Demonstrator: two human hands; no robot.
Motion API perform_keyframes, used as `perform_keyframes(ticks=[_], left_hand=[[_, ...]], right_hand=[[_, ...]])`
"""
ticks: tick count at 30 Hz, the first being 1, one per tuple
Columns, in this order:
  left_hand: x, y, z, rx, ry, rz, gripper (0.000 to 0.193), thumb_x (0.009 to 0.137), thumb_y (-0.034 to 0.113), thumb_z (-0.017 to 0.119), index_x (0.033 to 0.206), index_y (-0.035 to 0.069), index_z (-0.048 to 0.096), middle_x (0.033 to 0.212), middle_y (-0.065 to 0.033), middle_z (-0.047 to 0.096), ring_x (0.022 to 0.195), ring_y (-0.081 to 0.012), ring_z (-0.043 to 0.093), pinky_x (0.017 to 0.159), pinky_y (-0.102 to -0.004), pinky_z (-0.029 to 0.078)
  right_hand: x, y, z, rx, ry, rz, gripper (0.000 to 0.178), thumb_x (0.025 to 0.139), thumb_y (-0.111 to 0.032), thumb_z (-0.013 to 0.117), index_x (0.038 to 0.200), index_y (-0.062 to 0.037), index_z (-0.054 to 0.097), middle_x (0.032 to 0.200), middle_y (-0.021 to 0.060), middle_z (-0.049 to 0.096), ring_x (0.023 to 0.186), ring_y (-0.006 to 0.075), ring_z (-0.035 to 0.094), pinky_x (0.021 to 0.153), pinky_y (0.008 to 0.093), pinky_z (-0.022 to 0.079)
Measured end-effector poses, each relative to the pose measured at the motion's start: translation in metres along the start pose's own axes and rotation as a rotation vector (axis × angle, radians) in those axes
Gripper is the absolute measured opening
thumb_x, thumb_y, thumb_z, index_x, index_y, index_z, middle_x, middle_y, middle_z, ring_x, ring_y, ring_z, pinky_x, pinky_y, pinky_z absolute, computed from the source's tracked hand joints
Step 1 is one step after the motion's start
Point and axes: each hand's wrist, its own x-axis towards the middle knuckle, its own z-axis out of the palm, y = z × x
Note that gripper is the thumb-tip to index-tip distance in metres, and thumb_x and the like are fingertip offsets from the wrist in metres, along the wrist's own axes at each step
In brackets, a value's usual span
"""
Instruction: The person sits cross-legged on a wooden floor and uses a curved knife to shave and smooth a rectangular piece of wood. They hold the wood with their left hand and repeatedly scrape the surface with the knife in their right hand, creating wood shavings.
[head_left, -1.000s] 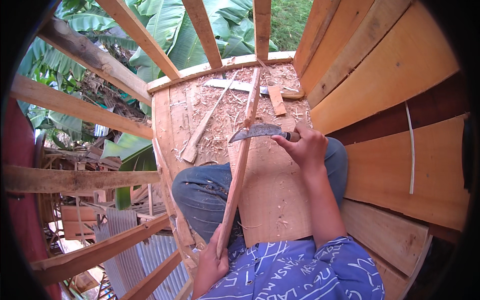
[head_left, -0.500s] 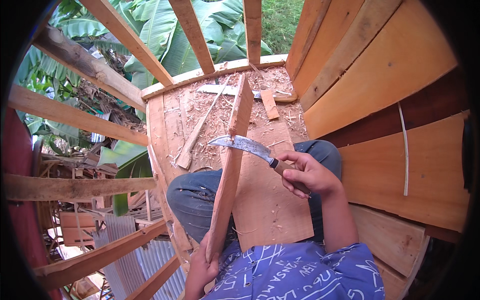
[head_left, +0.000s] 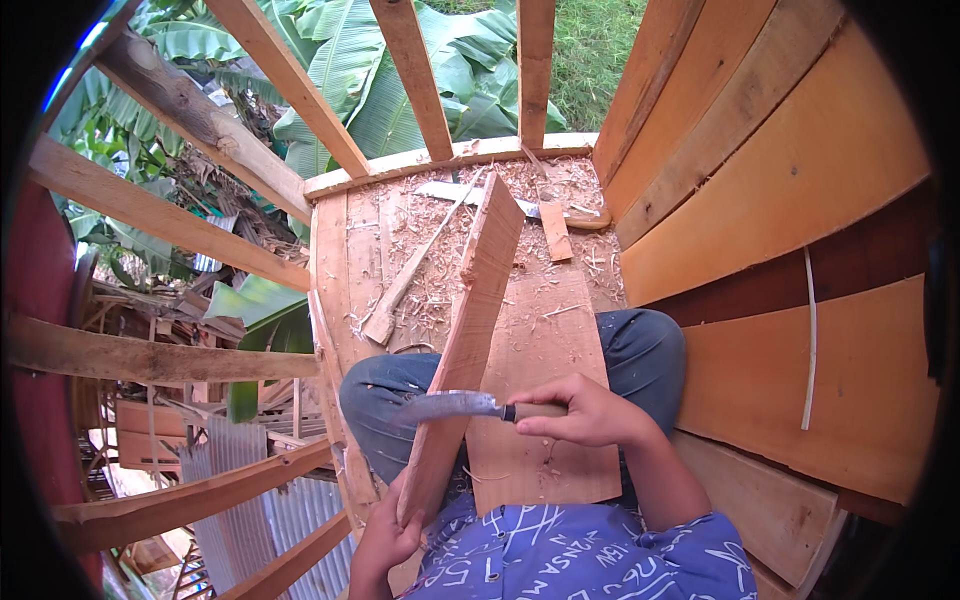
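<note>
Fingers [head_left: 572,388] of the right hand [head_left: 600,415], between 4 and 5 o'clock from the frame's centre, are wrapped around a knife [head_left: 455,404] by its handle. The blade points to 9 o'clock across the lower part of a board [head_left: 472,330]; contact is unclear. The left hand [head_left: 390,530], at 7 o'clock, grips the board's near end, and the far end rises toward 12 o'clock, where a machete [head_left: 440,190] lies among shavings [head_left: 425,310].
</note>
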Motion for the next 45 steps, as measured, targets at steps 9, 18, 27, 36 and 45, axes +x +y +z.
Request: perform_keyframes(ticks=[9, 18, 27, 36, 45], left_hand=[[0.000, 0.004, -0.004, -0.101, -0.063, -0.163, 0.066, 0.078, -0.002, 0.058, 0.141, 0.001, 0.040, 0.131, -0.0230, 0.055, 0.126, -0.0318, 0.051, 0.105, -0.0378, 0.037], [0.000, -0.004, -0.003, -0.026, 0.008, -0.040, 0.066, 0.077, 0.002, 0.058, 0.141, 0.007, 0.042, 0.112, -0.0269, 0.064, 0.108, -0.0392, 0.063, 0.092, -0.0365, 0.047], [0.002, -0.002, -0.004, -0.004, 0.008, -0.041, 0.064, 0.078, 0.001, 0.058, 0.140, 0.004, 0.043, 0.112, -0.0254, 0.065, 0.109, -0.0361, 0.063, 0.093, -0.0370, 0.047], [0.002, -0.003, -0.004, -0.022, 0.012, -0.041, 0.064, 0.078, 0.001, 0.058, 0.140, 0.003, 0.043, 0.118, -0.0247, 0.062, 0.114, -0.0339, 0.061, 0.098, -0.0367, 0.043], [0.002, -0.005, -0.005, -0.082, -0.020, -0.144, 0.068, 0.076, -0.001, 0.063, 0.140, -0.001, 0.040, 0.130, -0.0221, 0.056, 0.126, -0.0298, 0.050, 0.105, -0.0375, 0.037]], right_hand=[[0.005, 0.002, -0.011, 0.190, -0.008, 0.142, 0.028, 0.089, -0.013, 0.069, 0.112, 0.0031, 0.066, 0.068, -0.0051, 0.057, 0.058, 0.0010, 0.046, 0.051, 0.0196, 0.036], [0.010, 0.002, -0.013, 0.162, 0.095, 0.145, 0.033, 0.086, -0.015, 0.072, 0.114, 0.0009, 0.067, 0.079, -0.0036, 0.063, 0.069, 0.0015, 0.052, 0.061, 0.0198, 0.042], [0.010, 0.018, -0.016, -0.048, 0.168, -0.011, 0.039, 0.081, -0.014, 0.077, 0.115, 0.0019, 0.066, 0.091, 0.0067, 0.071, 0.077, 0.0064, 0.060, 0.071, 0.0225, 0.049], [0.004, 0.016, -0.018, -0.022, 0.061, 0.046, 0.027, 0.084, -0.011, 0.073, 0.108, 0.0012, 0.069, 0.077, -0.0012, 0.066, 0.068, 0.0035, 0.053, 0.062, 0.0208, 0.044], [0.000, 0.029, -0.014, 0.062, 0.257, 0.015, 0.027, 0.087, -0.013, 0.071, 0.110, 0.0005, 0.068, 0.073, -0.0056, 0.059, 0.063, 0.0002, 0.047, 0.054, 0.0186, 0.038]])
